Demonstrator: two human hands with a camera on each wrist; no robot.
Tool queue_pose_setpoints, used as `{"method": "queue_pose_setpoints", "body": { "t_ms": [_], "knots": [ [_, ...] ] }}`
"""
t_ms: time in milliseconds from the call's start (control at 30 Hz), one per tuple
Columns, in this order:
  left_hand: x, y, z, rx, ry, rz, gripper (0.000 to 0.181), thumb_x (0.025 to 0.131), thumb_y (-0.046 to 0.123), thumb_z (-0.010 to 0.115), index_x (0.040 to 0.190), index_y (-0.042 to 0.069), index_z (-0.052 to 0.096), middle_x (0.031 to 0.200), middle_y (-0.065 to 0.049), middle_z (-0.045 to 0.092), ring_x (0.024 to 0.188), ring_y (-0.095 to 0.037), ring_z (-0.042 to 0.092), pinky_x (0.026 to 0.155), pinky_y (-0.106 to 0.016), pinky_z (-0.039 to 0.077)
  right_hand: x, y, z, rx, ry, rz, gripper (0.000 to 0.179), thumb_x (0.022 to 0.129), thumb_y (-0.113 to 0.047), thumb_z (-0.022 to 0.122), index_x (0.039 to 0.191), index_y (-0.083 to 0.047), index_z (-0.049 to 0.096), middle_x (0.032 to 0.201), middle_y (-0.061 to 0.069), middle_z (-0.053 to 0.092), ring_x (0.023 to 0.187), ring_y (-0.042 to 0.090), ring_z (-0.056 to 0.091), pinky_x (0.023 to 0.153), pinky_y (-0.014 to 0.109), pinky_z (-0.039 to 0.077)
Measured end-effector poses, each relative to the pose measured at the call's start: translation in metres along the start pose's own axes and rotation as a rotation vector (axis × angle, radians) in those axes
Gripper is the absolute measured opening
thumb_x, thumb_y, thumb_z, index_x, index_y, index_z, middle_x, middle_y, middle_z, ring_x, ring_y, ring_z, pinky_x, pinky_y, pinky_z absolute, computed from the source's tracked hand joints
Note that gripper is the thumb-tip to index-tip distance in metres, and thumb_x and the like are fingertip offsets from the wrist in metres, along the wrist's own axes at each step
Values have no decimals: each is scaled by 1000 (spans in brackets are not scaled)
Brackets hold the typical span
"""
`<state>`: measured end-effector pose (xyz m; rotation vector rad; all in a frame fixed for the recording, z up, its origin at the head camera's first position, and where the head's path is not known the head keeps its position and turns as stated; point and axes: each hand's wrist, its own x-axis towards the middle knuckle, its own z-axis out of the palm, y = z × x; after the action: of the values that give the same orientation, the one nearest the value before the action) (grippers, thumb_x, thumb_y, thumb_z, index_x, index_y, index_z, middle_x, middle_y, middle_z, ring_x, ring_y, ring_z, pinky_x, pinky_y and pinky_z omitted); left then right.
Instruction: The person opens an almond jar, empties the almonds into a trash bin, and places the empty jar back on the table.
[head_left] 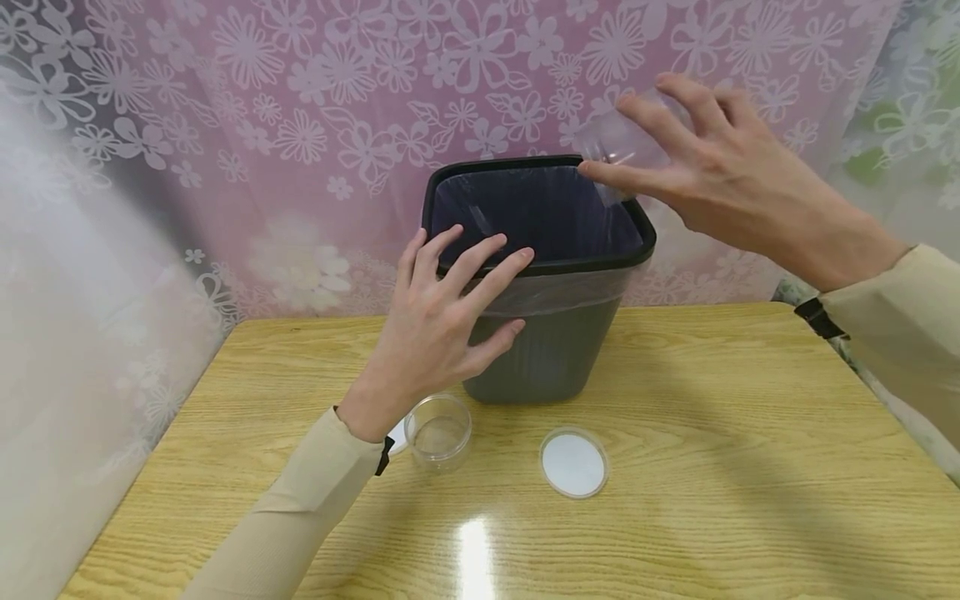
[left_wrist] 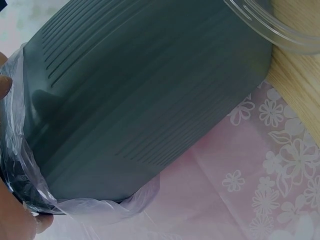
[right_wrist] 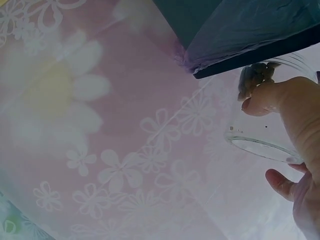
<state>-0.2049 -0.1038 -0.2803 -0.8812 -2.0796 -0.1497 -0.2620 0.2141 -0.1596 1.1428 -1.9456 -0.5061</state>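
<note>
A grey trash can [head_left: 543, 350] with a black rim and a plastic liner [head_left: 585, 292] folded over its edge stands on the table. My left hand [head_left: 442, 317] rests at its front left rim, fingers spread and fairly straight over the edge, thumb lower at the front wall. With my right hand [head_left: 708, 158] I grip a clear jar [head_left: 633, 137], tipped with its mouth at the can's right rim. Inside the jar, small brown lumps [right_wrist: 257, 75] gather toward the mouth in the right wrist view. A few specks stay near the jar's bottom.
A clear round container [head_left: 438, 429] stands on the wooden table [head_left: 712, 500] in front of the can. One white-centred lid [head_left: 573, 463] lies to its right; another white disc [head_left: 398, 435] is partly hidden behind my left wrist. A flowered pink curtain [head_left: 337, 167] hangs behind.
</note>
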Motion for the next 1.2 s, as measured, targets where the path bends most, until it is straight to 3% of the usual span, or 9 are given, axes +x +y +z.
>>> {"method": "queue_pose_setpoints", "body": {
  "t_ms": [633,800,1200],
  "knots": [
    [-1,0,1,2,1,-2,64,95,51,64,153,30,47,151,-5,52,142,-42,43,120,-68,26,5,-1,-1,-57,-34,-46,108,63,0,94,153,-33,44,152,26,40,134,50,40,89,63,49],
    [-1,0,2,0,1,-2,64,95,51,64,153,30,47,151,-5,53,142,-42,43,119,-68,26,9,1,-1,-69,-34,-98,103,67,5,89,152,-33,44,152,26,40,138,50,40,90,63,49],
    [0,0,1,3,2,-1,64,95,50,65,152,30,48,151,-5,53,141,-42,43,120,-68,26,19,2,-3,-135,-65,-209,111,58,3,95,151,-32,46,154,26,41,140,48,40,92,61,50]
  ]
}}
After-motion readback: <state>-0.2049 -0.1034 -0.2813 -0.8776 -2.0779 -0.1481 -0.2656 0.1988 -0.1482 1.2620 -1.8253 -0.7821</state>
